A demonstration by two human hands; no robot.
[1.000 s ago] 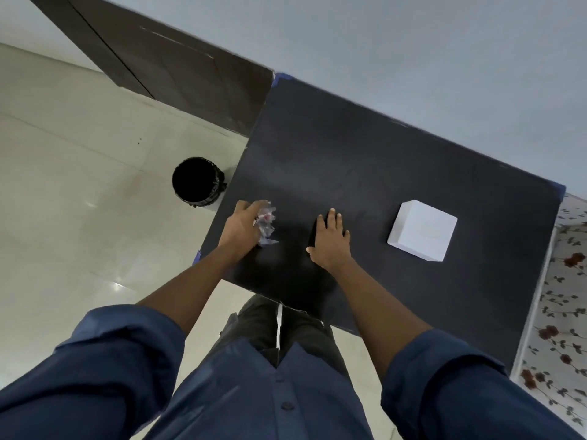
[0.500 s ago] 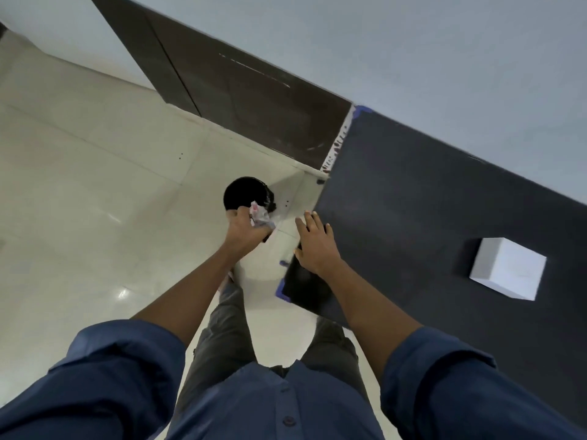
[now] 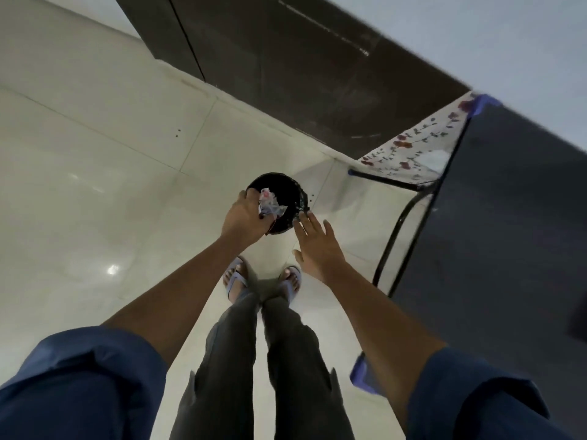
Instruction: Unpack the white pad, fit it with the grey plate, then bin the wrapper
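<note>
My left hand (image 3: pixel 246 219) grips the crumpled clear wrapper (image 3: pixel 270 203) with pink print and holds it over the mouth of the round black bin (image 3: pixel 287 192) on the floor. My right hand (image 3: pixel 317 247) hangs in the air just right of the bin, fingers spread, holding nothing. The white pad and the grey plate are out of view.
The black table (image 3: pixel 508 249) stands on the right, with its black metal leg (image 3: pixel 397 236) near my right hand and a floral cloth (image 3: pixel 416 150) beneath its far end. A dark wooden door (image 3: pixel 286 58) is behind the bin. My feet in sandals (image 3: pixel 235 281) stand on pale floor tiles.
I turned left from the table to the bin. My left hand carried the wrapper off the table to above the bin. My right hand left the table edge. The white pad went out of view.
</note>
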